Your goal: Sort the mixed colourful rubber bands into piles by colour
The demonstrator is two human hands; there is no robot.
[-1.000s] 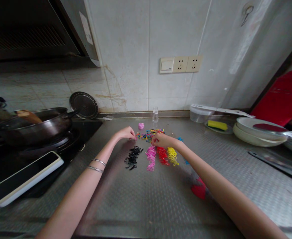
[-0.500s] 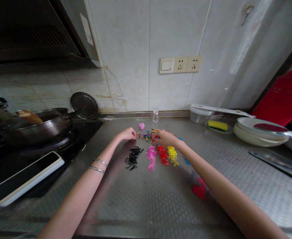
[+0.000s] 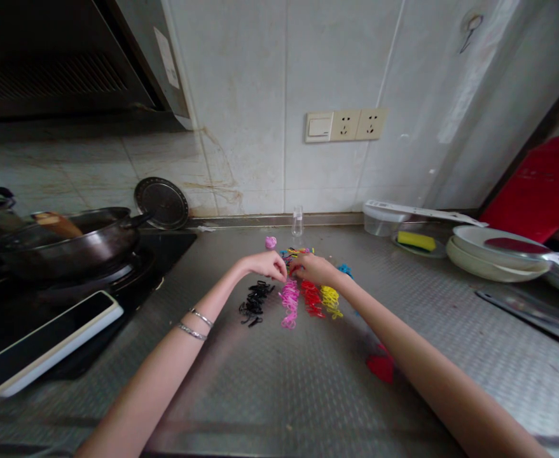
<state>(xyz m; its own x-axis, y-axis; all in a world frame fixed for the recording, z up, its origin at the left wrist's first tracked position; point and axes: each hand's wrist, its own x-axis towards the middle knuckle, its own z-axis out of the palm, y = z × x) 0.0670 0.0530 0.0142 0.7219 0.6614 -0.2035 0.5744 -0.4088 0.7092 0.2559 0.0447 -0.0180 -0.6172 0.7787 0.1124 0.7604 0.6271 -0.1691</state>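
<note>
Small rubber bands lie on the metal counter in colour rows: a black row, a pink row, a red row and a yellow row. Behind my right wrist shows a blue group. My left hand is closed in a pinch at the top of the pink row; what its fingertips hold is too small to name. Beside it, almost touching, my right hand pinches above the red row, its fingertips partly hidden. The mixed multicoloured pile is partly covered by both hands.
A pink ball-shaped thing and a small clear bottle stand behind the pile. Left are a pan on the stove and a white-edged device. Right are a yellow sponge, bowls and a cleaver.
My left hand has moved right, from the left edge of the mixed pile to the top of the pink row. My right hand has shifted slightly and stays near the pile.
</note>
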